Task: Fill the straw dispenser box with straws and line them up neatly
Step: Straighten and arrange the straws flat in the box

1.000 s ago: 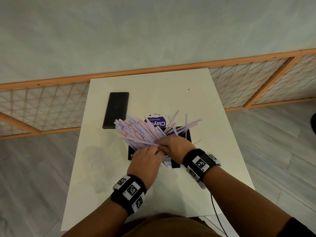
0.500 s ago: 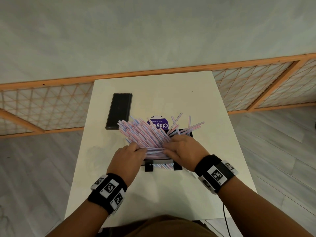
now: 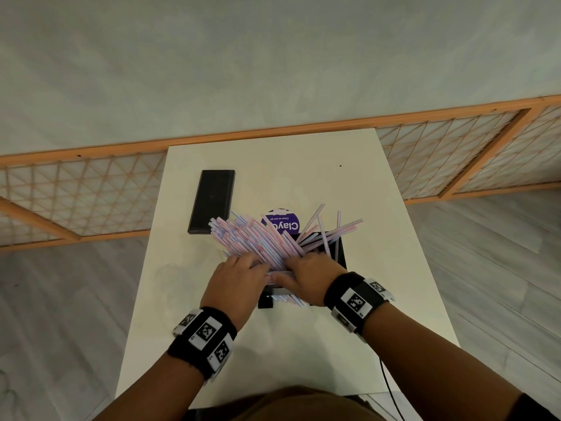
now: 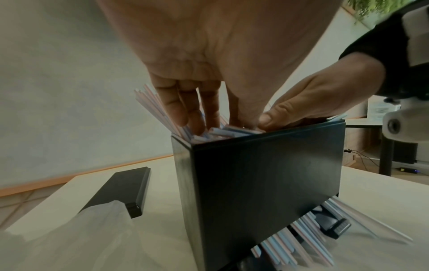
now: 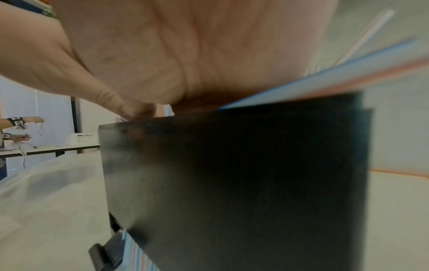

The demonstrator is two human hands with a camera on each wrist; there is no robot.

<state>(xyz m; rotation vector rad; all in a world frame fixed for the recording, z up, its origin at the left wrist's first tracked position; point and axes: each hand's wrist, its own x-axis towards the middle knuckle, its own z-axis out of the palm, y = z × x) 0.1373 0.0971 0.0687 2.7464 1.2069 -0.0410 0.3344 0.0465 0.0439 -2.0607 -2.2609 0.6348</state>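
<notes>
2 hands on the straws (image 3: 258,238) fanned from the dispenser box (image 4: 267,174): left hand (image 3: 235,284) fingers (image 4: 185,106) straight, pressing; right hand (image 3: 309,276) flat on top; I reckon levelling comes next.

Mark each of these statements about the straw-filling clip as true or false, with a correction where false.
1. Both hands are on the pink-and-blue striped plastic straws at the top of the black rectangular dispenser box. True.
2. The flat black rectangular lid covers the box. False: it lies on the white table, to the box's left.
3. The straws lie level and parallel inside the box. False: many fan out above its rim at different angles.
4. Some straws show at the box's bottom opening. True.
5. The left hand rests idle on the table. False: its fingers reach into the straws, beside the right hand.
</notes>
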